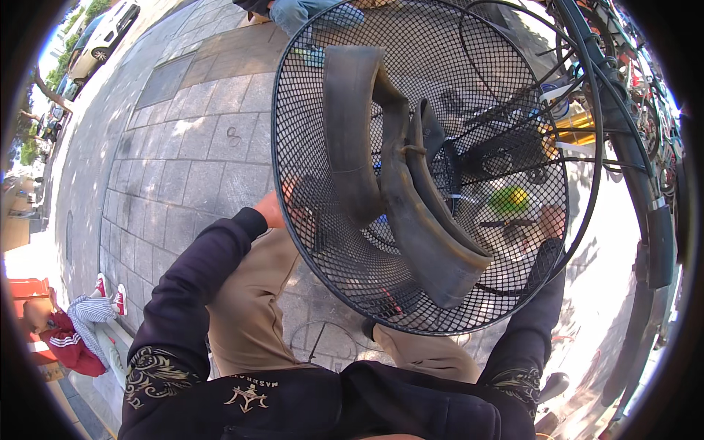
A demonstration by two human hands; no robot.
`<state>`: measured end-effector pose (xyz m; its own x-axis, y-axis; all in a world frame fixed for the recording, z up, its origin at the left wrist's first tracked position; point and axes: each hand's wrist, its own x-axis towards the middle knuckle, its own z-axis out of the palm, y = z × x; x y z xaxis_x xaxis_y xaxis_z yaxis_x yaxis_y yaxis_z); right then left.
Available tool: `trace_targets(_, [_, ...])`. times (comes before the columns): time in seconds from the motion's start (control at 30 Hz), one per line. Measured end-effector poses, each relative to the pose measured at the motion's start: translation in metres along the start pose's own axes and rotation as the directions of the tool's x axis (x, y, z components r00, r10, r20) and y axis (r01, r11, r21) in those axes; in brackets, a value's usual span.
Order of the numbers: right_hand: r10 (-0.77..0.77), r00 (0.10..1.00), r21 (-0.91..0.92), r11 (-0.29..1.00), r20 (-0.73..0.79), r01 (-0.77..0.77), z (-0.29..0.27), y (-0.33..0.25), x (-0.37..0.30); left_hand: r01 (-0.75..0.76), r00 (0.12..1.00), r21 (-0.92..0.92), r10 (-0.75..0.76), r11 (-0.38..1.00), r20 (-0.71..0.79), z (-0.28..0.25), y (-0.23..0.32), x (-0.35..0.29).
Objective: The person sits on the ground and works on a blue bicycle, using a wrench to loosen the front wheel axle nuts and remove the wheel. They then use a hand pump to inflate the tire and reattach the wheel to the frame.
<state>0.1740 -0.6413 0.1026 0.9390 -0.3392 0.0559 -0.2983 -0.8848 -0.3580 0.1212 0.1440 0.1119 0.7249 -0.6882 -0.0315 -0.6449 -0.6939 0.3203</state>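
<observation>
A black wire-mesh bicycle basket (302, 139) fills the middle of the view, its round opening toward me. Inside lies a grey rubber inner tube (350, 121), flattened and folded in loops, with its valve stem near the middle. My left hand (274, 210) is at the outside of the basket's left wall; the mesh covers its fingers. Beyond the right wall, my right hand (551, 221) shows only in part through the mesh. Whether either hand grips anything cannot be made out. A green and yellow thing (509, 199) shows through the mesh, too broken up to name.
Black bicycle tubing (623, 139) and cables curve along the basket's right side. Ahead, a person in blue jeans (312, 13) is near the basket's far rim. Someone in a red top (77, 337) sits at the left. Grey paving slabs (198, 187) cover the ground; a white car (106, 37) stands far left.
</observation>
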Motion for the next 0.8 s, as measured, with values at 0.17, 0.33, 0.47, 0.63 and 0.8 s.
trace_targets(0.17, [0.206,0.978,-0.058,0.977,0.013,-0.205,-0.015,0.011,0.018,-0.019,0.991,-0.423,-0.040,0.906,-0.131,0.003,0.006,0.016])
trace_targets(0.33, [0.205,0.978,-0.064,0.977,0.050,-0.201,0.002,0.023,0.029,-0.020,0.982,-0.532,-0.083,0.846,-0.170,-0.011,0.016,0.014])
trace_targets(0.47, [0.170,0.984,0.245,0.957,-0.049,-0.153,-0.022,0.071,0.047,-0.035,0.980,-0.559,-0.082,0.828,-0.183,-0.014,0.037,0.042])
trace_targets(0.63, [0.643,0.763,0.455,0.660,0.071,-0.598,-0.002,0.014,0.030,0.059,0.987,-0.491,-0.123,0.869,-0.100,-0.029,0.036,0.021])
trace_targets(0.8, [0.021,0.976,-0.029,0.999,0.217,-0.015,0.000,0.092,0.047,0.086,0.985,-0.413,-0.139,0.906,-0.099,-0.024,0.025,0.021])
